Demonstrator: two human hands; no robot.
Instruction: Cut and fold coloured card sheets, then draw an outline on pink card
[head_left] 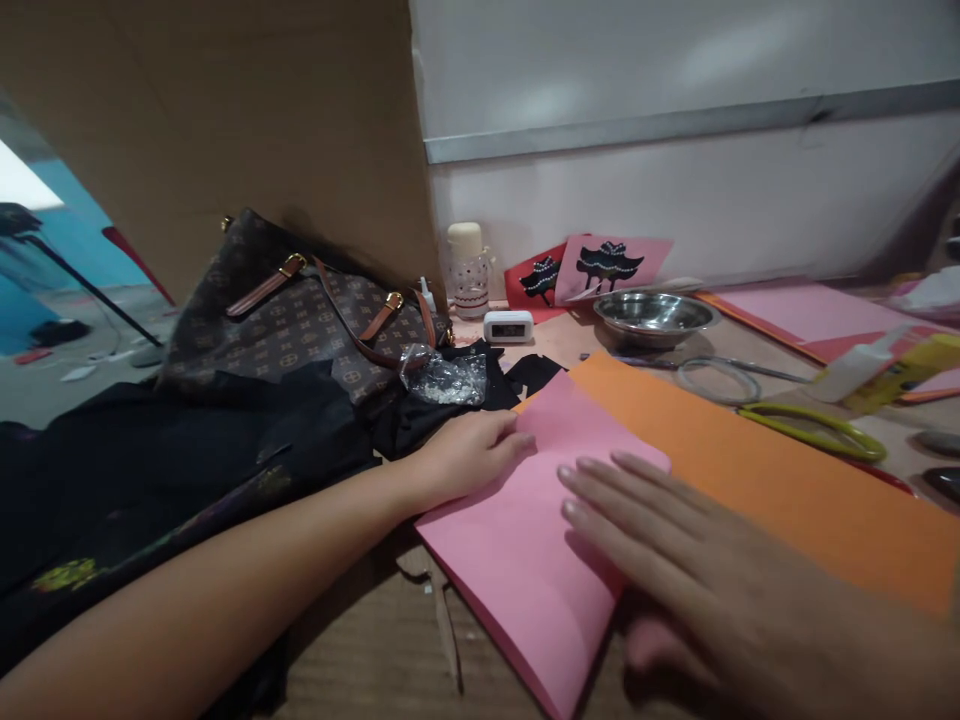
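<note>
A sheet of pink paper, folded over with its near edge slightly raised, lies askew in front of me. My left hand rests on its far left part, thumb stretched out and fingers laid on the paper near its edge. Over the right side of the pink sheet, my right hand is flat with fingers extended, slightly blurred. Whether its palm touches the paper is hard to see. Beneath and to the right lies orange paper.
Left are a patterned handbag, black cloth and a clear plastic bag. Behind stand a bottle, a small digital clock, pagoda cards and a metal bowl. Yellow-green-handled scissors and a white glue bottle lie right.
</note>
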